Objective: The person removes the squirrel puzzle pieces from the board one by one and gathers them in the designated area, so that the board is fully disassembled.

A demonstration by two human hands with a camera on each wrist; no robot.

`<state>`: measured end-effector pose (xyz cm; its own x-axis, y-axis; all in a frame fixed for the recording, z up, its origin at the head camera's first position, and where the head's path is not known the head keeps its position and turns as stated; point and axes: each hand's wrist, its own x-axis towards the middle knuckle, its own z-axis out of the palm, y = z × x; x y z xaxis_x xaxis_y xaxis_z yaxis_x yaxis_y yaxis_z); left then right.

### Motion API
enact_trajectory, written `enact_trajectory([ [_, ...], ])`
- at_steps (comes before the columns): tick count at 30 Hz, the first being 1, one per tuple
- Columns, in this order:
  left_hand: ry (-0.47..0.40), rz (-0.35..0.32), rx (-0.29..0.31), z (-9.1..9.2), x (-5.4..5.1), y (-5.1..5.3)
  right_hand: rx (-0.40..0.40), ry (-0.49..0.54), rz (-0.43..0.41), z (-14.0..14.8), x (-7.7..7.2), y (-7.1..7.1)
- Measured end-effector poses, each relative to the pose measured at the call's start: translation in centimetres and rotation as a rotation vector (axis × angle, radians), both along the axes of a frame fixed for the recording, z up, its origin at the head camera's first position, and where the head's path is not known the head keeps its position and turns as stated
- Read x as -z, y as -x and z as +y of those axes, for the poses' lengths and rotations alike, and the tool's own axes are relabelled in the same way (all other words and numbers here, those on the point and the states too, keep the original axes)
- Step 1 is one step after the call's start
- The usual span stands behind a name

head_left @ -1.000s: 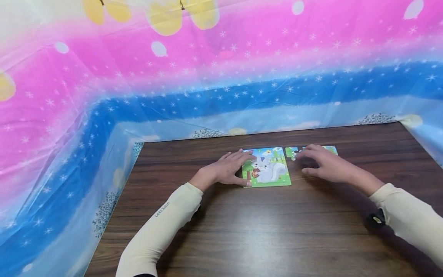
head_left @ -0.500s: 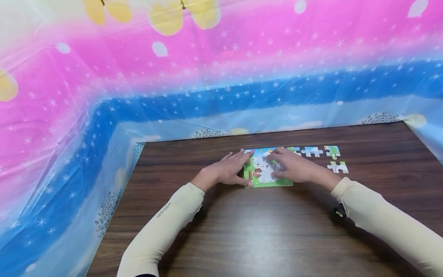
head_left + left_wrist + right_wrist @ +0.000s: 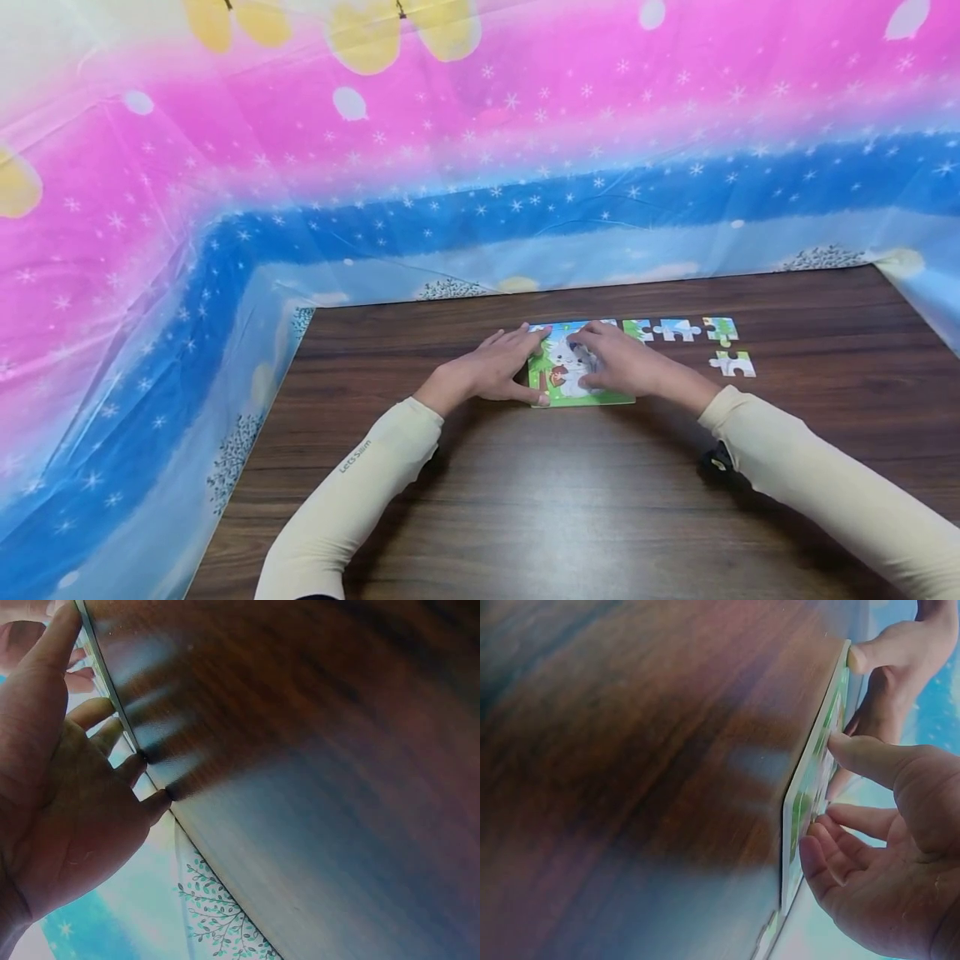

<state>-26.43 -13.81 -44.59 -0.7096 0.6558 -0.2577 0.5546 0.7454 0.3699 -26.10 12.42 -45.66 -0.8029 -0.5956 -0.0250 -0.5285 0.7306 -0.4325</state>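
Observation:
A square jigsaw puzzle [image 3: 551, 396] with a white squirrel picture lies flat on the brown wooden table. My left hand [image 3: 498, 367] rests along its left side, fingers spread over the edge and thumb at the near corner. In the left wrist view, the left hand [image 3: 60, 780] has its fingertips at the puzzle's edge and the tabletop. Over the middle and right of the puzzle is my right hand [image 3: 626, 362]. Seen from the right wrist, the right hand [image 3: 885, 847] touches the puzzle's face [image 3: 802, 806] with thumb and bent fingers apart; no lifted piece shows between them.
Several loose jigsaw pieces lie right of the puzzle: a tree piece [image 3: 637, 330], a blue-and-white piece [image 3: 677, 330], another tree piece [image 3: 722, 329] and a white-and-green piece [image 3: 732, 363] below. A patterned cloth [image 3: 465, 233] hangs behind the table [image 3: 525, 500].
My right hand has moved left from the loose pieces onto the puzzle, then shifted slightly further left. A white-and-green piece now shows at the right. The left hand stays in place.

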Motion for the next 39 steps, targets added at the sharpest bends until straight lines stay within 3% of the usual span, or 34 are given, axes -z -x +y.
enact_trajectory([
  [9,0.006,0.009,-0.003,-0.1,0.2,0.0,0.033,0.025,-0.042,-0.3,-0.1,0.3],
  [20,0.015,0.003,-0.007,0.0,0.2,0.1,0.081,0.112,-0.169,-0.4,0.1,1.0],
  [39,0.022,0.015,-0.007,-0.1,0.2,0.1,0.017,0.200,-0.151,0.6,0.3,1.6],
])
